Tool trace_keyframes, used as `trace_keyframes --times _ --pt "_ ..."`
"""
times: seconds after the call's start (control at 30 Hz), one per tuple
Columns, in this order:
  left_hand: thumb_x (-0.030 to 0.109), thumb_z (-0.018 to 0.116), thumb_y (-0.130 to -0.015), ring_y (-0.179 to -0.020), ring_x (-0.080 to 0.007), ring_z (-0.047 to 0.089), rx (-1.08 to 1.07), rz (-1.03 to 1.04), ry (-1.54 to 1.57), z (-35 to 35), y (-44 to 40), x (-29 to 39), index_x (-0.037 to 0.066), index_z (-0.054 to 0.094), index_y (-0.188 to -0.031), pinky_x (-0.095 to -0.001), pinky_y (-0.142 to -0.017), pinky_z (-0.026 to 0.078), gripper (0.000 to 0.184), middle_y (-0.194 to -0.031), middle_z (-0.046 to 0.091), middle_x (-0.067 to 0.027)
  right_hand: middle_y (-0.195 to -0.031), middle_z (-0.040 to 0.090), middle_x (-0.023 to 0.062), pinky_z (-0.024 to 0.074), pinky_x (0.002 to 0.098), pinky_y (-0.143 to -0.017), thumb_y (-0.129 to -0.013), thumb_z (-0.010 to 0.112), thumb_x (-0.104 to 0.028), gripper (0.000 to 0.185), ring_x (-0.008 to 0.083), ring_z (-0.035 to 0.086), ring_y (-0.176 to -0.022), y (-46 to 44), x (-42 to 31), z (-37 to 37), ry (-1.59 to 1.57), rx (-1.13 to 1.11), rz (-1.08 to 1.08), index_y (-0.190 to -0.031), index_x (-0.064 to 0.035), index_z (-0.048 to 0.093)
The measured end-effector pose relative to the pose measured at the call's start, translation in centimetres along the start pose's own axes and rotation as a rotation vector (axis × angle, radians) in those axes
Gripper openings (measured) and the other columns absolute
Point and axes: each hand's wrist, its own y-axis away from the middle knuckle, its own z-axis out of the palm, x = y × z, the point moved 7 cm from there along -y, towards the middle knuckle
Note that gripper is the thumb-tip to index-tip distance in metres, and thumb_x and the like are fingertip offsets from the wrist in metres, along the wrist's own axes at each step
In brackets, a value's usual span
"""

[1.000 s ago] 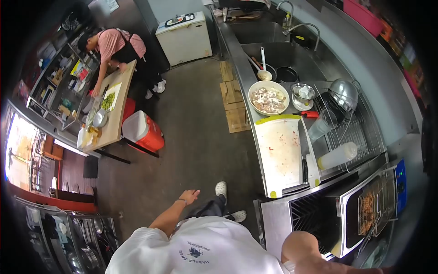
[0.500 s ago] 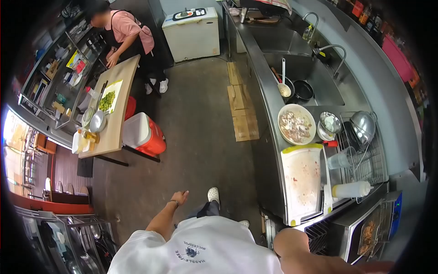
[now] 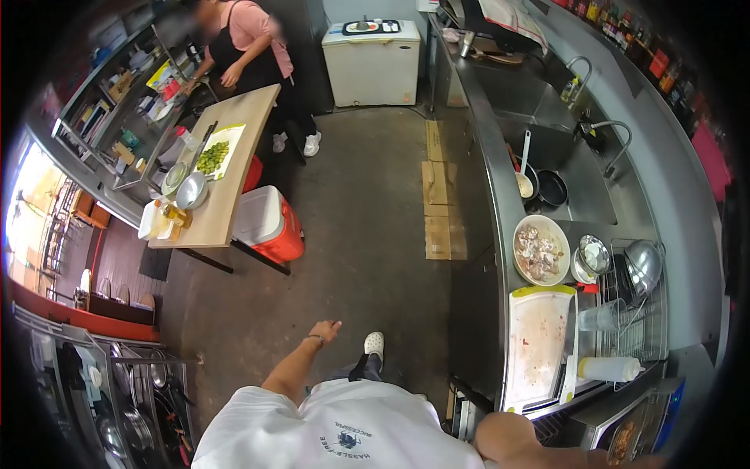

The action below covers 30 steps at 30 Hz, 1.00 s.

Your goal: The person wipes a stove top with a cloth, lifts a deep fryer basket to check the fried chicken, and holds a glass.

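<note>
My left hand (image 3: 326,331) hangs over the floor in front of my body, its fingers loosely curled with nothing seen in them. A dark band circles that wrist. My right arm (image 3: 516,442) reaches out to the right along the bottom edge, close to the small oven (image 3: 637,430) with browned food inside. At its end, my right hand (image 3: 637,461) is mostly lost in the dark border, so its fingers do not show. Nearby on the steel counter lies a stained white cutting board (image 3: 539,344) with green ends. Behind it stands a bowl of raw, floured-looking meat (image 3: 541,250).
Sinks (image 3: 590,184) holding pans, a dish rack (image 3: 652,313) and a squeeze bottle (image 3: 609,369) line the right. At left, a wooden table (image 3: 254,125) carries cut green vegetables (image 3: 212,158); a co-worker (image 3: 258,47) stands behind it. A red cooler (image 3: 281,227) and cardboard (image 3: 444,195) are on the floor.
My view has shifted, so the counter and table appear farther right. My left hand has swung slightly forward and right. The co-worker has straightened up somewhat, arms nearer the shelf.
</note>
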Motion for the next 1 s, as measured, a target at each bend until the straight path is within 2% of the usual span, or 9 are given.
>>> trace_keyframes --times 0.17,0.3,0.43,0.5,0.6,0.67,0.77,0.87,1.0 --pt "0.05 0.038 -0.088 -0.083 -0.0318 0.062 -0.07 -0.068 -0.092 7.6 3.8 -5.1 0.002 0.063 -0.094 -0.0397 -0.081 0.047 0.055 -0.081 0.065 -0.0137 -0.111 0.058 0.0184 0.0494 0.0316 -0.073 -0.091 0.04 -0.009 0.052 0.0275 0.062 -0.088 1.1 -1.6 0.1 -0.201 -0.212 -0.24 -0.14 -0.0098 0.021" --pt "0.04 0.045 -0.09 -0.036 -0.0112 0.045 -0.304 -0.594 0.558 16.6 9.3 -15.6 0.008 0.062 -0.088 -0.0283 -0.031 0.037 0.036 -0.061 0.057 -0.0043 -0.083 0.05 0.0102 0.0445 0.038 -0.07 -0.095 0.036 -0.02 0.024 0.0209 0.054 -0.067 6.8 -4.0 -2.8 0.183 0.179 0.108 -0.117 -0.0094 0.036" --pt "0.028 0.049 -0.089 -0.047 -0.0124 0.054 -0.258 -0.589 0.412 15.6 23.3 -16.8 0.007 0.062 -0.095 -0.0261 -0.039 0.044 0.025 -0.068 0.061 -0.0068 -0.058 0.047 0.0058 0.0365 0.0267 -0.045 -0.094 0.036 -0.024 0.021 0.0153 0.031 -0.04 14.7 -4.0 -9.0 0.31 0.715 0.413 -0.084 -0.0085 0.045" --pt "0.028 0.05 -0.088 -0.048 -0.0131 0.055 -0.181 -0.585 0.388 15.9 27.7 -20.5 0.008 0.062 -0.096 -0.0264 -0.041 0.044 0.025 -0.069 0.061 -0.0072 -0.056 0.034 0.0007 0.0272 0.0239 -0.039 -0.094 0.039 -0.022 0.018 0.0096 0.026 -0.043 18.0 -7.8 -11.7 0.292 1.172 0.226 -0.084 -0.0079 0.045" --pt "0.028 0.051 -0.087 -0.05 -0.014 0.057 -0.079 -0.577 0.357 16.3 30.8 -24.3 0.01 0.062 -0.098 -0.0269 -0.043 0.045 0.024 -0.07 0.063 -0.0078 -0.059 0.031 -0.0029 0.0226 0.021 -0.04 -0.09 0.043 -0.014 0.013 0.0065 0.025 -0.046 20.5 -19.6 -15.5 -0.006 1.056 -0.152 -0.083 -0.0045 0.047" --pt "0.029 0.051 -0.087 -0.052 -0.0146 0.058 -0.038 -0.541 0.328 17.3 30.0 -26.9 0.01 0.062 -0.098 -0.0272 -0.044 0.046 0.024 -0.071 0.063 -0.0083 -0.059 0.032 -0.0033 0.023 0.0205 -0.04 -0.089 0.045 -0.017 0.014 0.0064 0.026 -0.046 20.7 -21.9 -12.4 0.592 1.197 -0.238 -0.079 -0.0072 0.046" --pt "0.029 0.052 -0.086 -0.054 -0.0155 0.059 0.003 -0.393 0.21 19.2 24.5 -31.7 0.012 0.063 -0.1 -0.0276 -0.046 0.047 0.024 -0.072 0.064 -0.0089 -0.06 0.043 -0.0033 0.0335 0.0192 -0.045 -0.088 0.051 -0.022 0.015 0.0048 0.041 -0.052 24.4 -16.9 -10.5 0.755 1.089 0.404 -0.081 -0.0086 0.051" --pt "0.029 0.053 -0.085 -0.056 -0.0164 0.061 0.212 0.006 -0.164 17.1 18.7 -26.9 0.013 0.063 -0.101 -0.028 -0.048 0.048 0.025 -0.074 0.066 -0.0096 -0.065 0.059 0.0048 0.0459 0.0278 -0.054 -0.086 0.053 -0.019 0.018 0.0155 0.057 -0.054 28.7 -7.9 -7.1 1.25 0.418 1.219 -0.097 -0.007 0.061" --pt "0.01 0.052 -0.086 -0.06 -0.0172 0.063 -0.132 -0.14 0.249 10.3 11.8 -19.7 0.008 0.058 -0.11 -0.0277 -0.054 0.052 0.025 -0.081 0.066 -0.0146 -0.091 0.063 0.0156 0.0488 0.046 -0.071 -0.085 0.045 -0.03 0.026 0.0345 0.061 -0.084 45.3 -2.5 -7.4 1.744 -0.177 1.912 -0.093 -0.0142 0.064"
